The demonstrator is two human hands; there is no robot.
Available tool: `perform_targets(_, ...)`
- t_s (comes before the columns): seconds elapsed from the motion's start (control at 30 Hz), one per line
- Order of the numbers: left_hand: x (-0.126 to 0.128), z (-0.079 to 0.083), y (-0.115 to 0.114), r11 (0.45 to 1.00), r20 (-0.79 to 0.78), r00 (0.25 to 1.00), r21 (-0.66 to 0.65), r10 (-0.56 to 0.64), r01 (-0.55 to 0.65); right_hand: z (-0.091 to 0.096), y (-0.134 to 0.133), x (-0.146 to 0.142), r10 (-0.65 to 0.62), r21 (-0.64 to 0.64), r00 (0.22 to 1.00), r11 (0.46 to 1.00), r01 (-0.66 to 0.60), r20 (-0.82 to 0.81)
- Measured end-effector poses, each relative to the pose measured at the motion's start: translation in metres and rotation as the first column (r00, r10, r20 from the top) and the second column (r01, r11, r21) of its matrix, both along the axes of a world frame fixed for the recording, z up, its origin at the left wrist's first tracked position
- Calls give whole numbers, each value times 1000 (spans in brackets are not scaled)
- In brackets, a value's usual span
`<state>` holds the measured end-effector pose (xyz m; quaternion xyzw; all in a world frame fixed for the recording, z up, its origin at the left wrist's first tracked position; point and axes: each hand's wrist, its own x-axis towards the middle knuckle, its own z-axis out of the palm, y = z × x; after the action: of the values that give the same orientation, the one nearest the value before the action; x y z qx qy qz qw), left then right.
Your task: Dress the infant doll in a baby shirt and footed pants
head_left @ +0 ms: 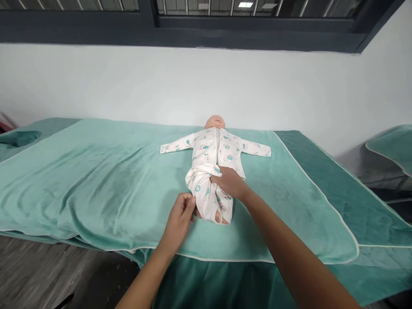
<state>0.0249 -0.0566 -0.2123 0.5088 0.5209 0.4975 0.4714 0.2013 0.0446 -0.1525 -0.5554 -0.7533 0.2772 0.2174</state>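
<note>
Lying between hands, crumpled printed trousers (203, 191), gripped by right hand (230, 182); left hand (182, 211) fingertips together alongside, hold unclear; round doll head (214, 122) beyond, plush blanket (106, 176) beneath.

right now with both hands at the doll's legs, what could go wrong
The printed trousers look twisted and bunched at the right hand, so pulling might tighten the twist or drag the doll across the green blanket. A foot showing at the trouser opening could also snag in the cloth.
</note>
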Motion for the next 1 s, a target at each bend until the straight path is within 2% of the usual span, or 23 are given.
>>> perform_targets(0.13,11,1,-3,999,214,977,-33,-5,12,-2,0,1,-6,7,1000,1000,6,-6)
perform_targets(0.27,11,-3,-3,998,244,970,-60,6,9,-2,0,3,-5,-8,999,1000,5,-40)
perform_targets(0.37,1,-10,2,999,138,990,-50,12,-6,-1,-1,5,29,-19,995,999,-31,-91)
perform_targets(0.47,-11,-17,13,997,-135,989,67,55,-46,0,-2,7,62,-36,990,997,-67,-129)
perform_targets(0.57,-18,-19,27,982,-441,891,185,106,-25,1,-3,9,60,-49,989,997,-67,-135)
perform_targets(0.73,-19,-14,42,978,-790,595,206,151,24,0,-6,10,61,-34,988,997,-67,-143)
perform_targets(0.8,-18,-12,46,976,-859,488,209,154,60,-2,-7,9,49,-10,987,999,-51,-154)
perform_targets(0.87,-17,-10,50,975,-891,422,214,169,60,-6,-8,7,26,26,987,999,-22,-159)
perform_targets(1.0,-15,-5,63,972,-902,378,233,210,16,-13,-11,1,-68,99,988,992,82,-141)
